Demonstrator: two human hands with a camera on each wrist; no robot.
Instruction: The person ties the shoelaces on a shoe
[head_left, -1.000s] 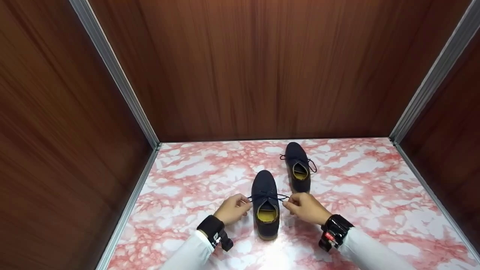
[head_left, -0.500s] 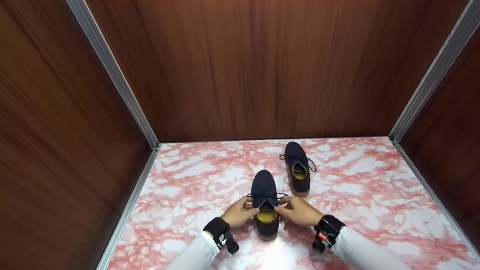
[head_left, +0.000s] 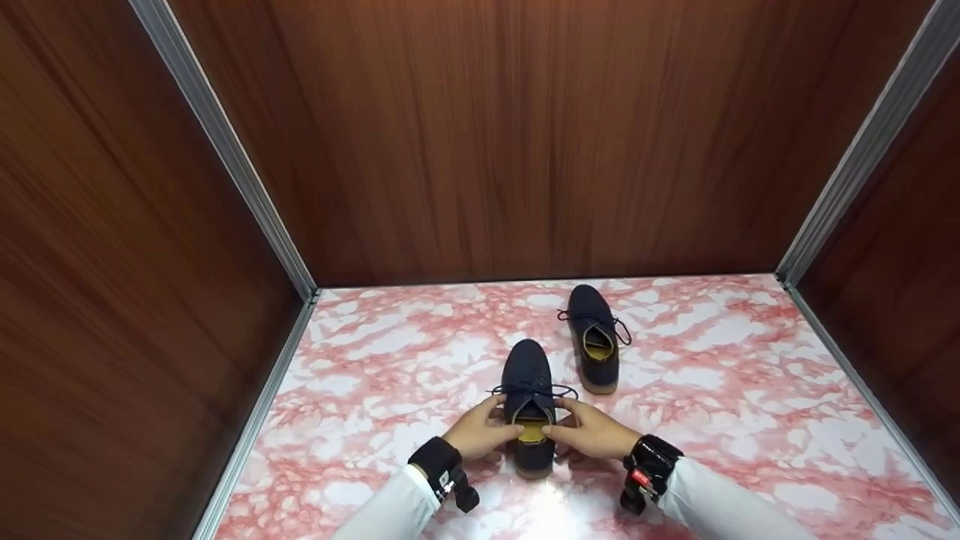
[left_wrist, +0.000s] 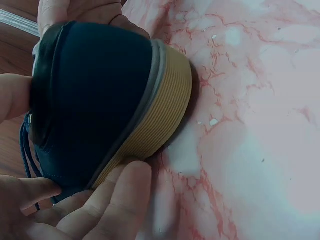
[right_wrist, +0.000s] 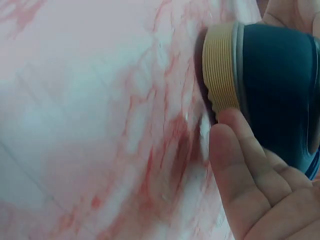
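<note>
A dark navy lace-up shoe [head_left: 527, 367] with a yellow insole stands on the floor, toe pointing away, its lace tied in a bow. My left hand [head_left: 478, 431] holds its left side, thumb over the collar and fingers along the outside. From the other side my right hand [head_left: 592, 429] grips it the same way. In the left wrist view the heel's ribbed tan sole [left_wrist: 162, 100] shows, with fingertips against its lower edge. The right wrist view shows fingers [right_wrist: 240, 155] beside the sole. The undersides of the fingers are partly hidden in the head view.
A matching navy shoe [head_left: 592, 322], its lace also in a bow, stands farther back to the right. The red-and-white marbled surface [head_left: 390, 360] is bounded by brown wood-look panels [head_left: 480, 150] and grey metal edging [head_left: 259, 435].
Both hands have let go of the lace loops and come nearer to the person and inward, onto the shoe's sides, thumbs at the collar. Both shoes look unmoved.
</note>
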